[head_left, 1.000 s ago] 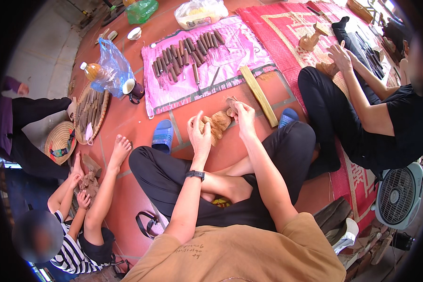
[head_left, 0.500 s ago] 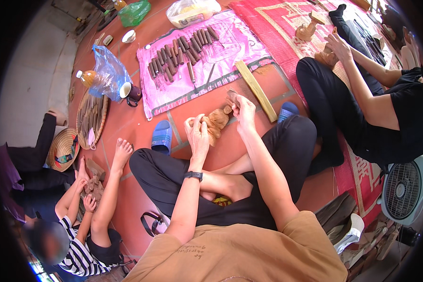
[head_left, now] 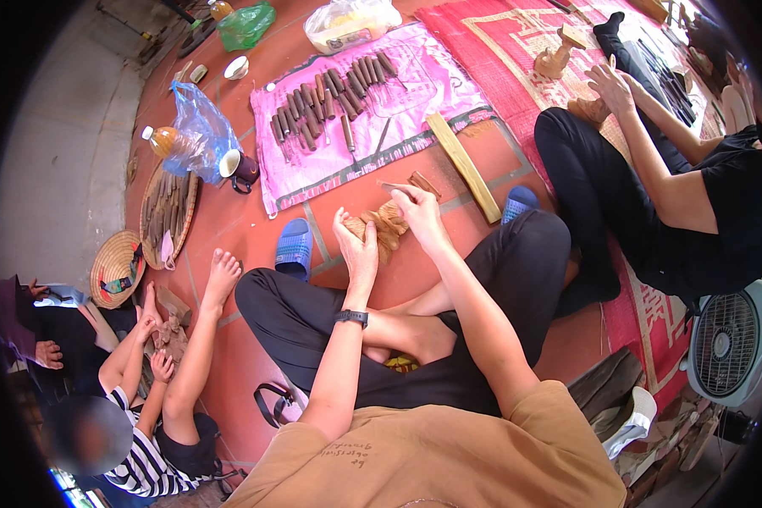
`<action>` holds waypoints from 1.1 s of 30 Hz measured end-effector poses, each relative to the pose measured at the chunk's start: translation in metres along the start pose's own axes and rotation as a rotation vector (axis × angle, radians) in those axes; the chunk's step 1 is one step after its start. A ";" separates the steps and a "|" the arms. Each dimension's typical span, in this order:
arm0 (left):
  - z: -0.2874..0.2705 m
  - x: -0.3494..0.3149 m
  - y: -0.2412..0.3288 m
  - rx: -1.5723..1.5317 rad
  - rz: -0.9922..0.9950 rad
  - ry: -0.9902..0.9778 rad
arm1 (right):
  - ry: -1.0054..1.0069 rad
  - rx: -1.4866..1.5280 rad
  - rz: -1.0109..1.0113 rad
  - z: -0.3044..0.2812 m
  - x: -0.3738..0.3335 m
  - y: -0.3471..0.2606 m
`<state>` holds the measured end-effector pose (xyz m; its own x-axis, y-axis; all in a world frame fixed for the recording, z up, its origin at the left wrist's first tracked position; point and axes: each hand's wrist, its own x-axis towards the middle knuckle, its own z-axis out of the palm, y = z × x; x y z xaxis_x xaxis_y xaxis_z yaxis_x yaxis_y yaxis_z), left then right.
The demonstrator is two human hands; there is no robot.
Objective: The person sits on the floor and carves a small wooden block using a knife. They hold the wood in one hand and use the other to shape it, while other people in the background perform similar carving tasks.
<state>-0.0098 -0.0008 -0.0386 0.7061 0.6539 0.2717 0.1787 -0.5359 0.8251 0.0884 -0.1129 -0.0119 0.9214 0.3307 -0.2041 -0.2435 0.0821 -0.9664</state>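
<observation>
My left hand (head_left: 360,251) is wrapped round a carved wooden figure (head_left: 389,227), light brown with rounded folds, held tilted above the floor between my knees. My right hand (head_left: 421,215) is just over the figure's upper part, its fingers pinched together and pointing left. A small brown piece (head_left: 423,183) shows beside its knuckles, and something thin and dark is at the fingertips. The fingers partly hide both, so I cannot tell their kind. Part of the figure is hidden behind my hands.
Dark-handled carving tools (head_left: 322,102) lie on a pink sheet (head_left: 288,182). A wooden strip (head_left: 464,168) rests by its edge. Blue slippers (head_left: 294,245) flank my knees. A mug (head_left: 240,169) and basket (head_left: 168,216) stand left. Co-workers (head_left: 635,152) sit either side; a fan (head_left: 728,343) stands right.
My right hand has moved left and slightly down, closer over the figure, with its fingers turned to point left. My left hand still holds the figure. A hand of the person at far left has appeared.
</observation>
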 end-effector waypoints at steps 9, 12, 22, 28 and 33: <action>0.000 0.000 -0.015 -0.291 -0.380 -0.234 | -0.052 -0.667 -0.408 0.029 -0.027 -0.001; -0.002 0.002 -0.005 -0.070 -0.370 -0.258 | -0.040 -0.786 -0.493 0.034 -0.030 0.002; -0.004 0.000 0.008 -0.157 -0.352 -0.242 | -0.152 -0.870 -0.456 0.039 -0.023 0.001; -0.005 -0.005 0.009 -0.206 -0.284 -0.265 | -0.072 -0.884 -0.530 0.043 -0.034 -0.003; -0.004 0.000 0.011 -0.167 -0.363 -0.289 | -0.125 -0.963 -0.349 0.041 -0.021 -0.004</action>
<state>-0.0110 -0.0045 -0.0273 0.7838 0.5952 -0.1772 0.3531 -0.1924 0.9156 0.0578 -0.0815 0.0026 0.8430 0.5325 0.0763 0.4278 -0.5777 -0.6951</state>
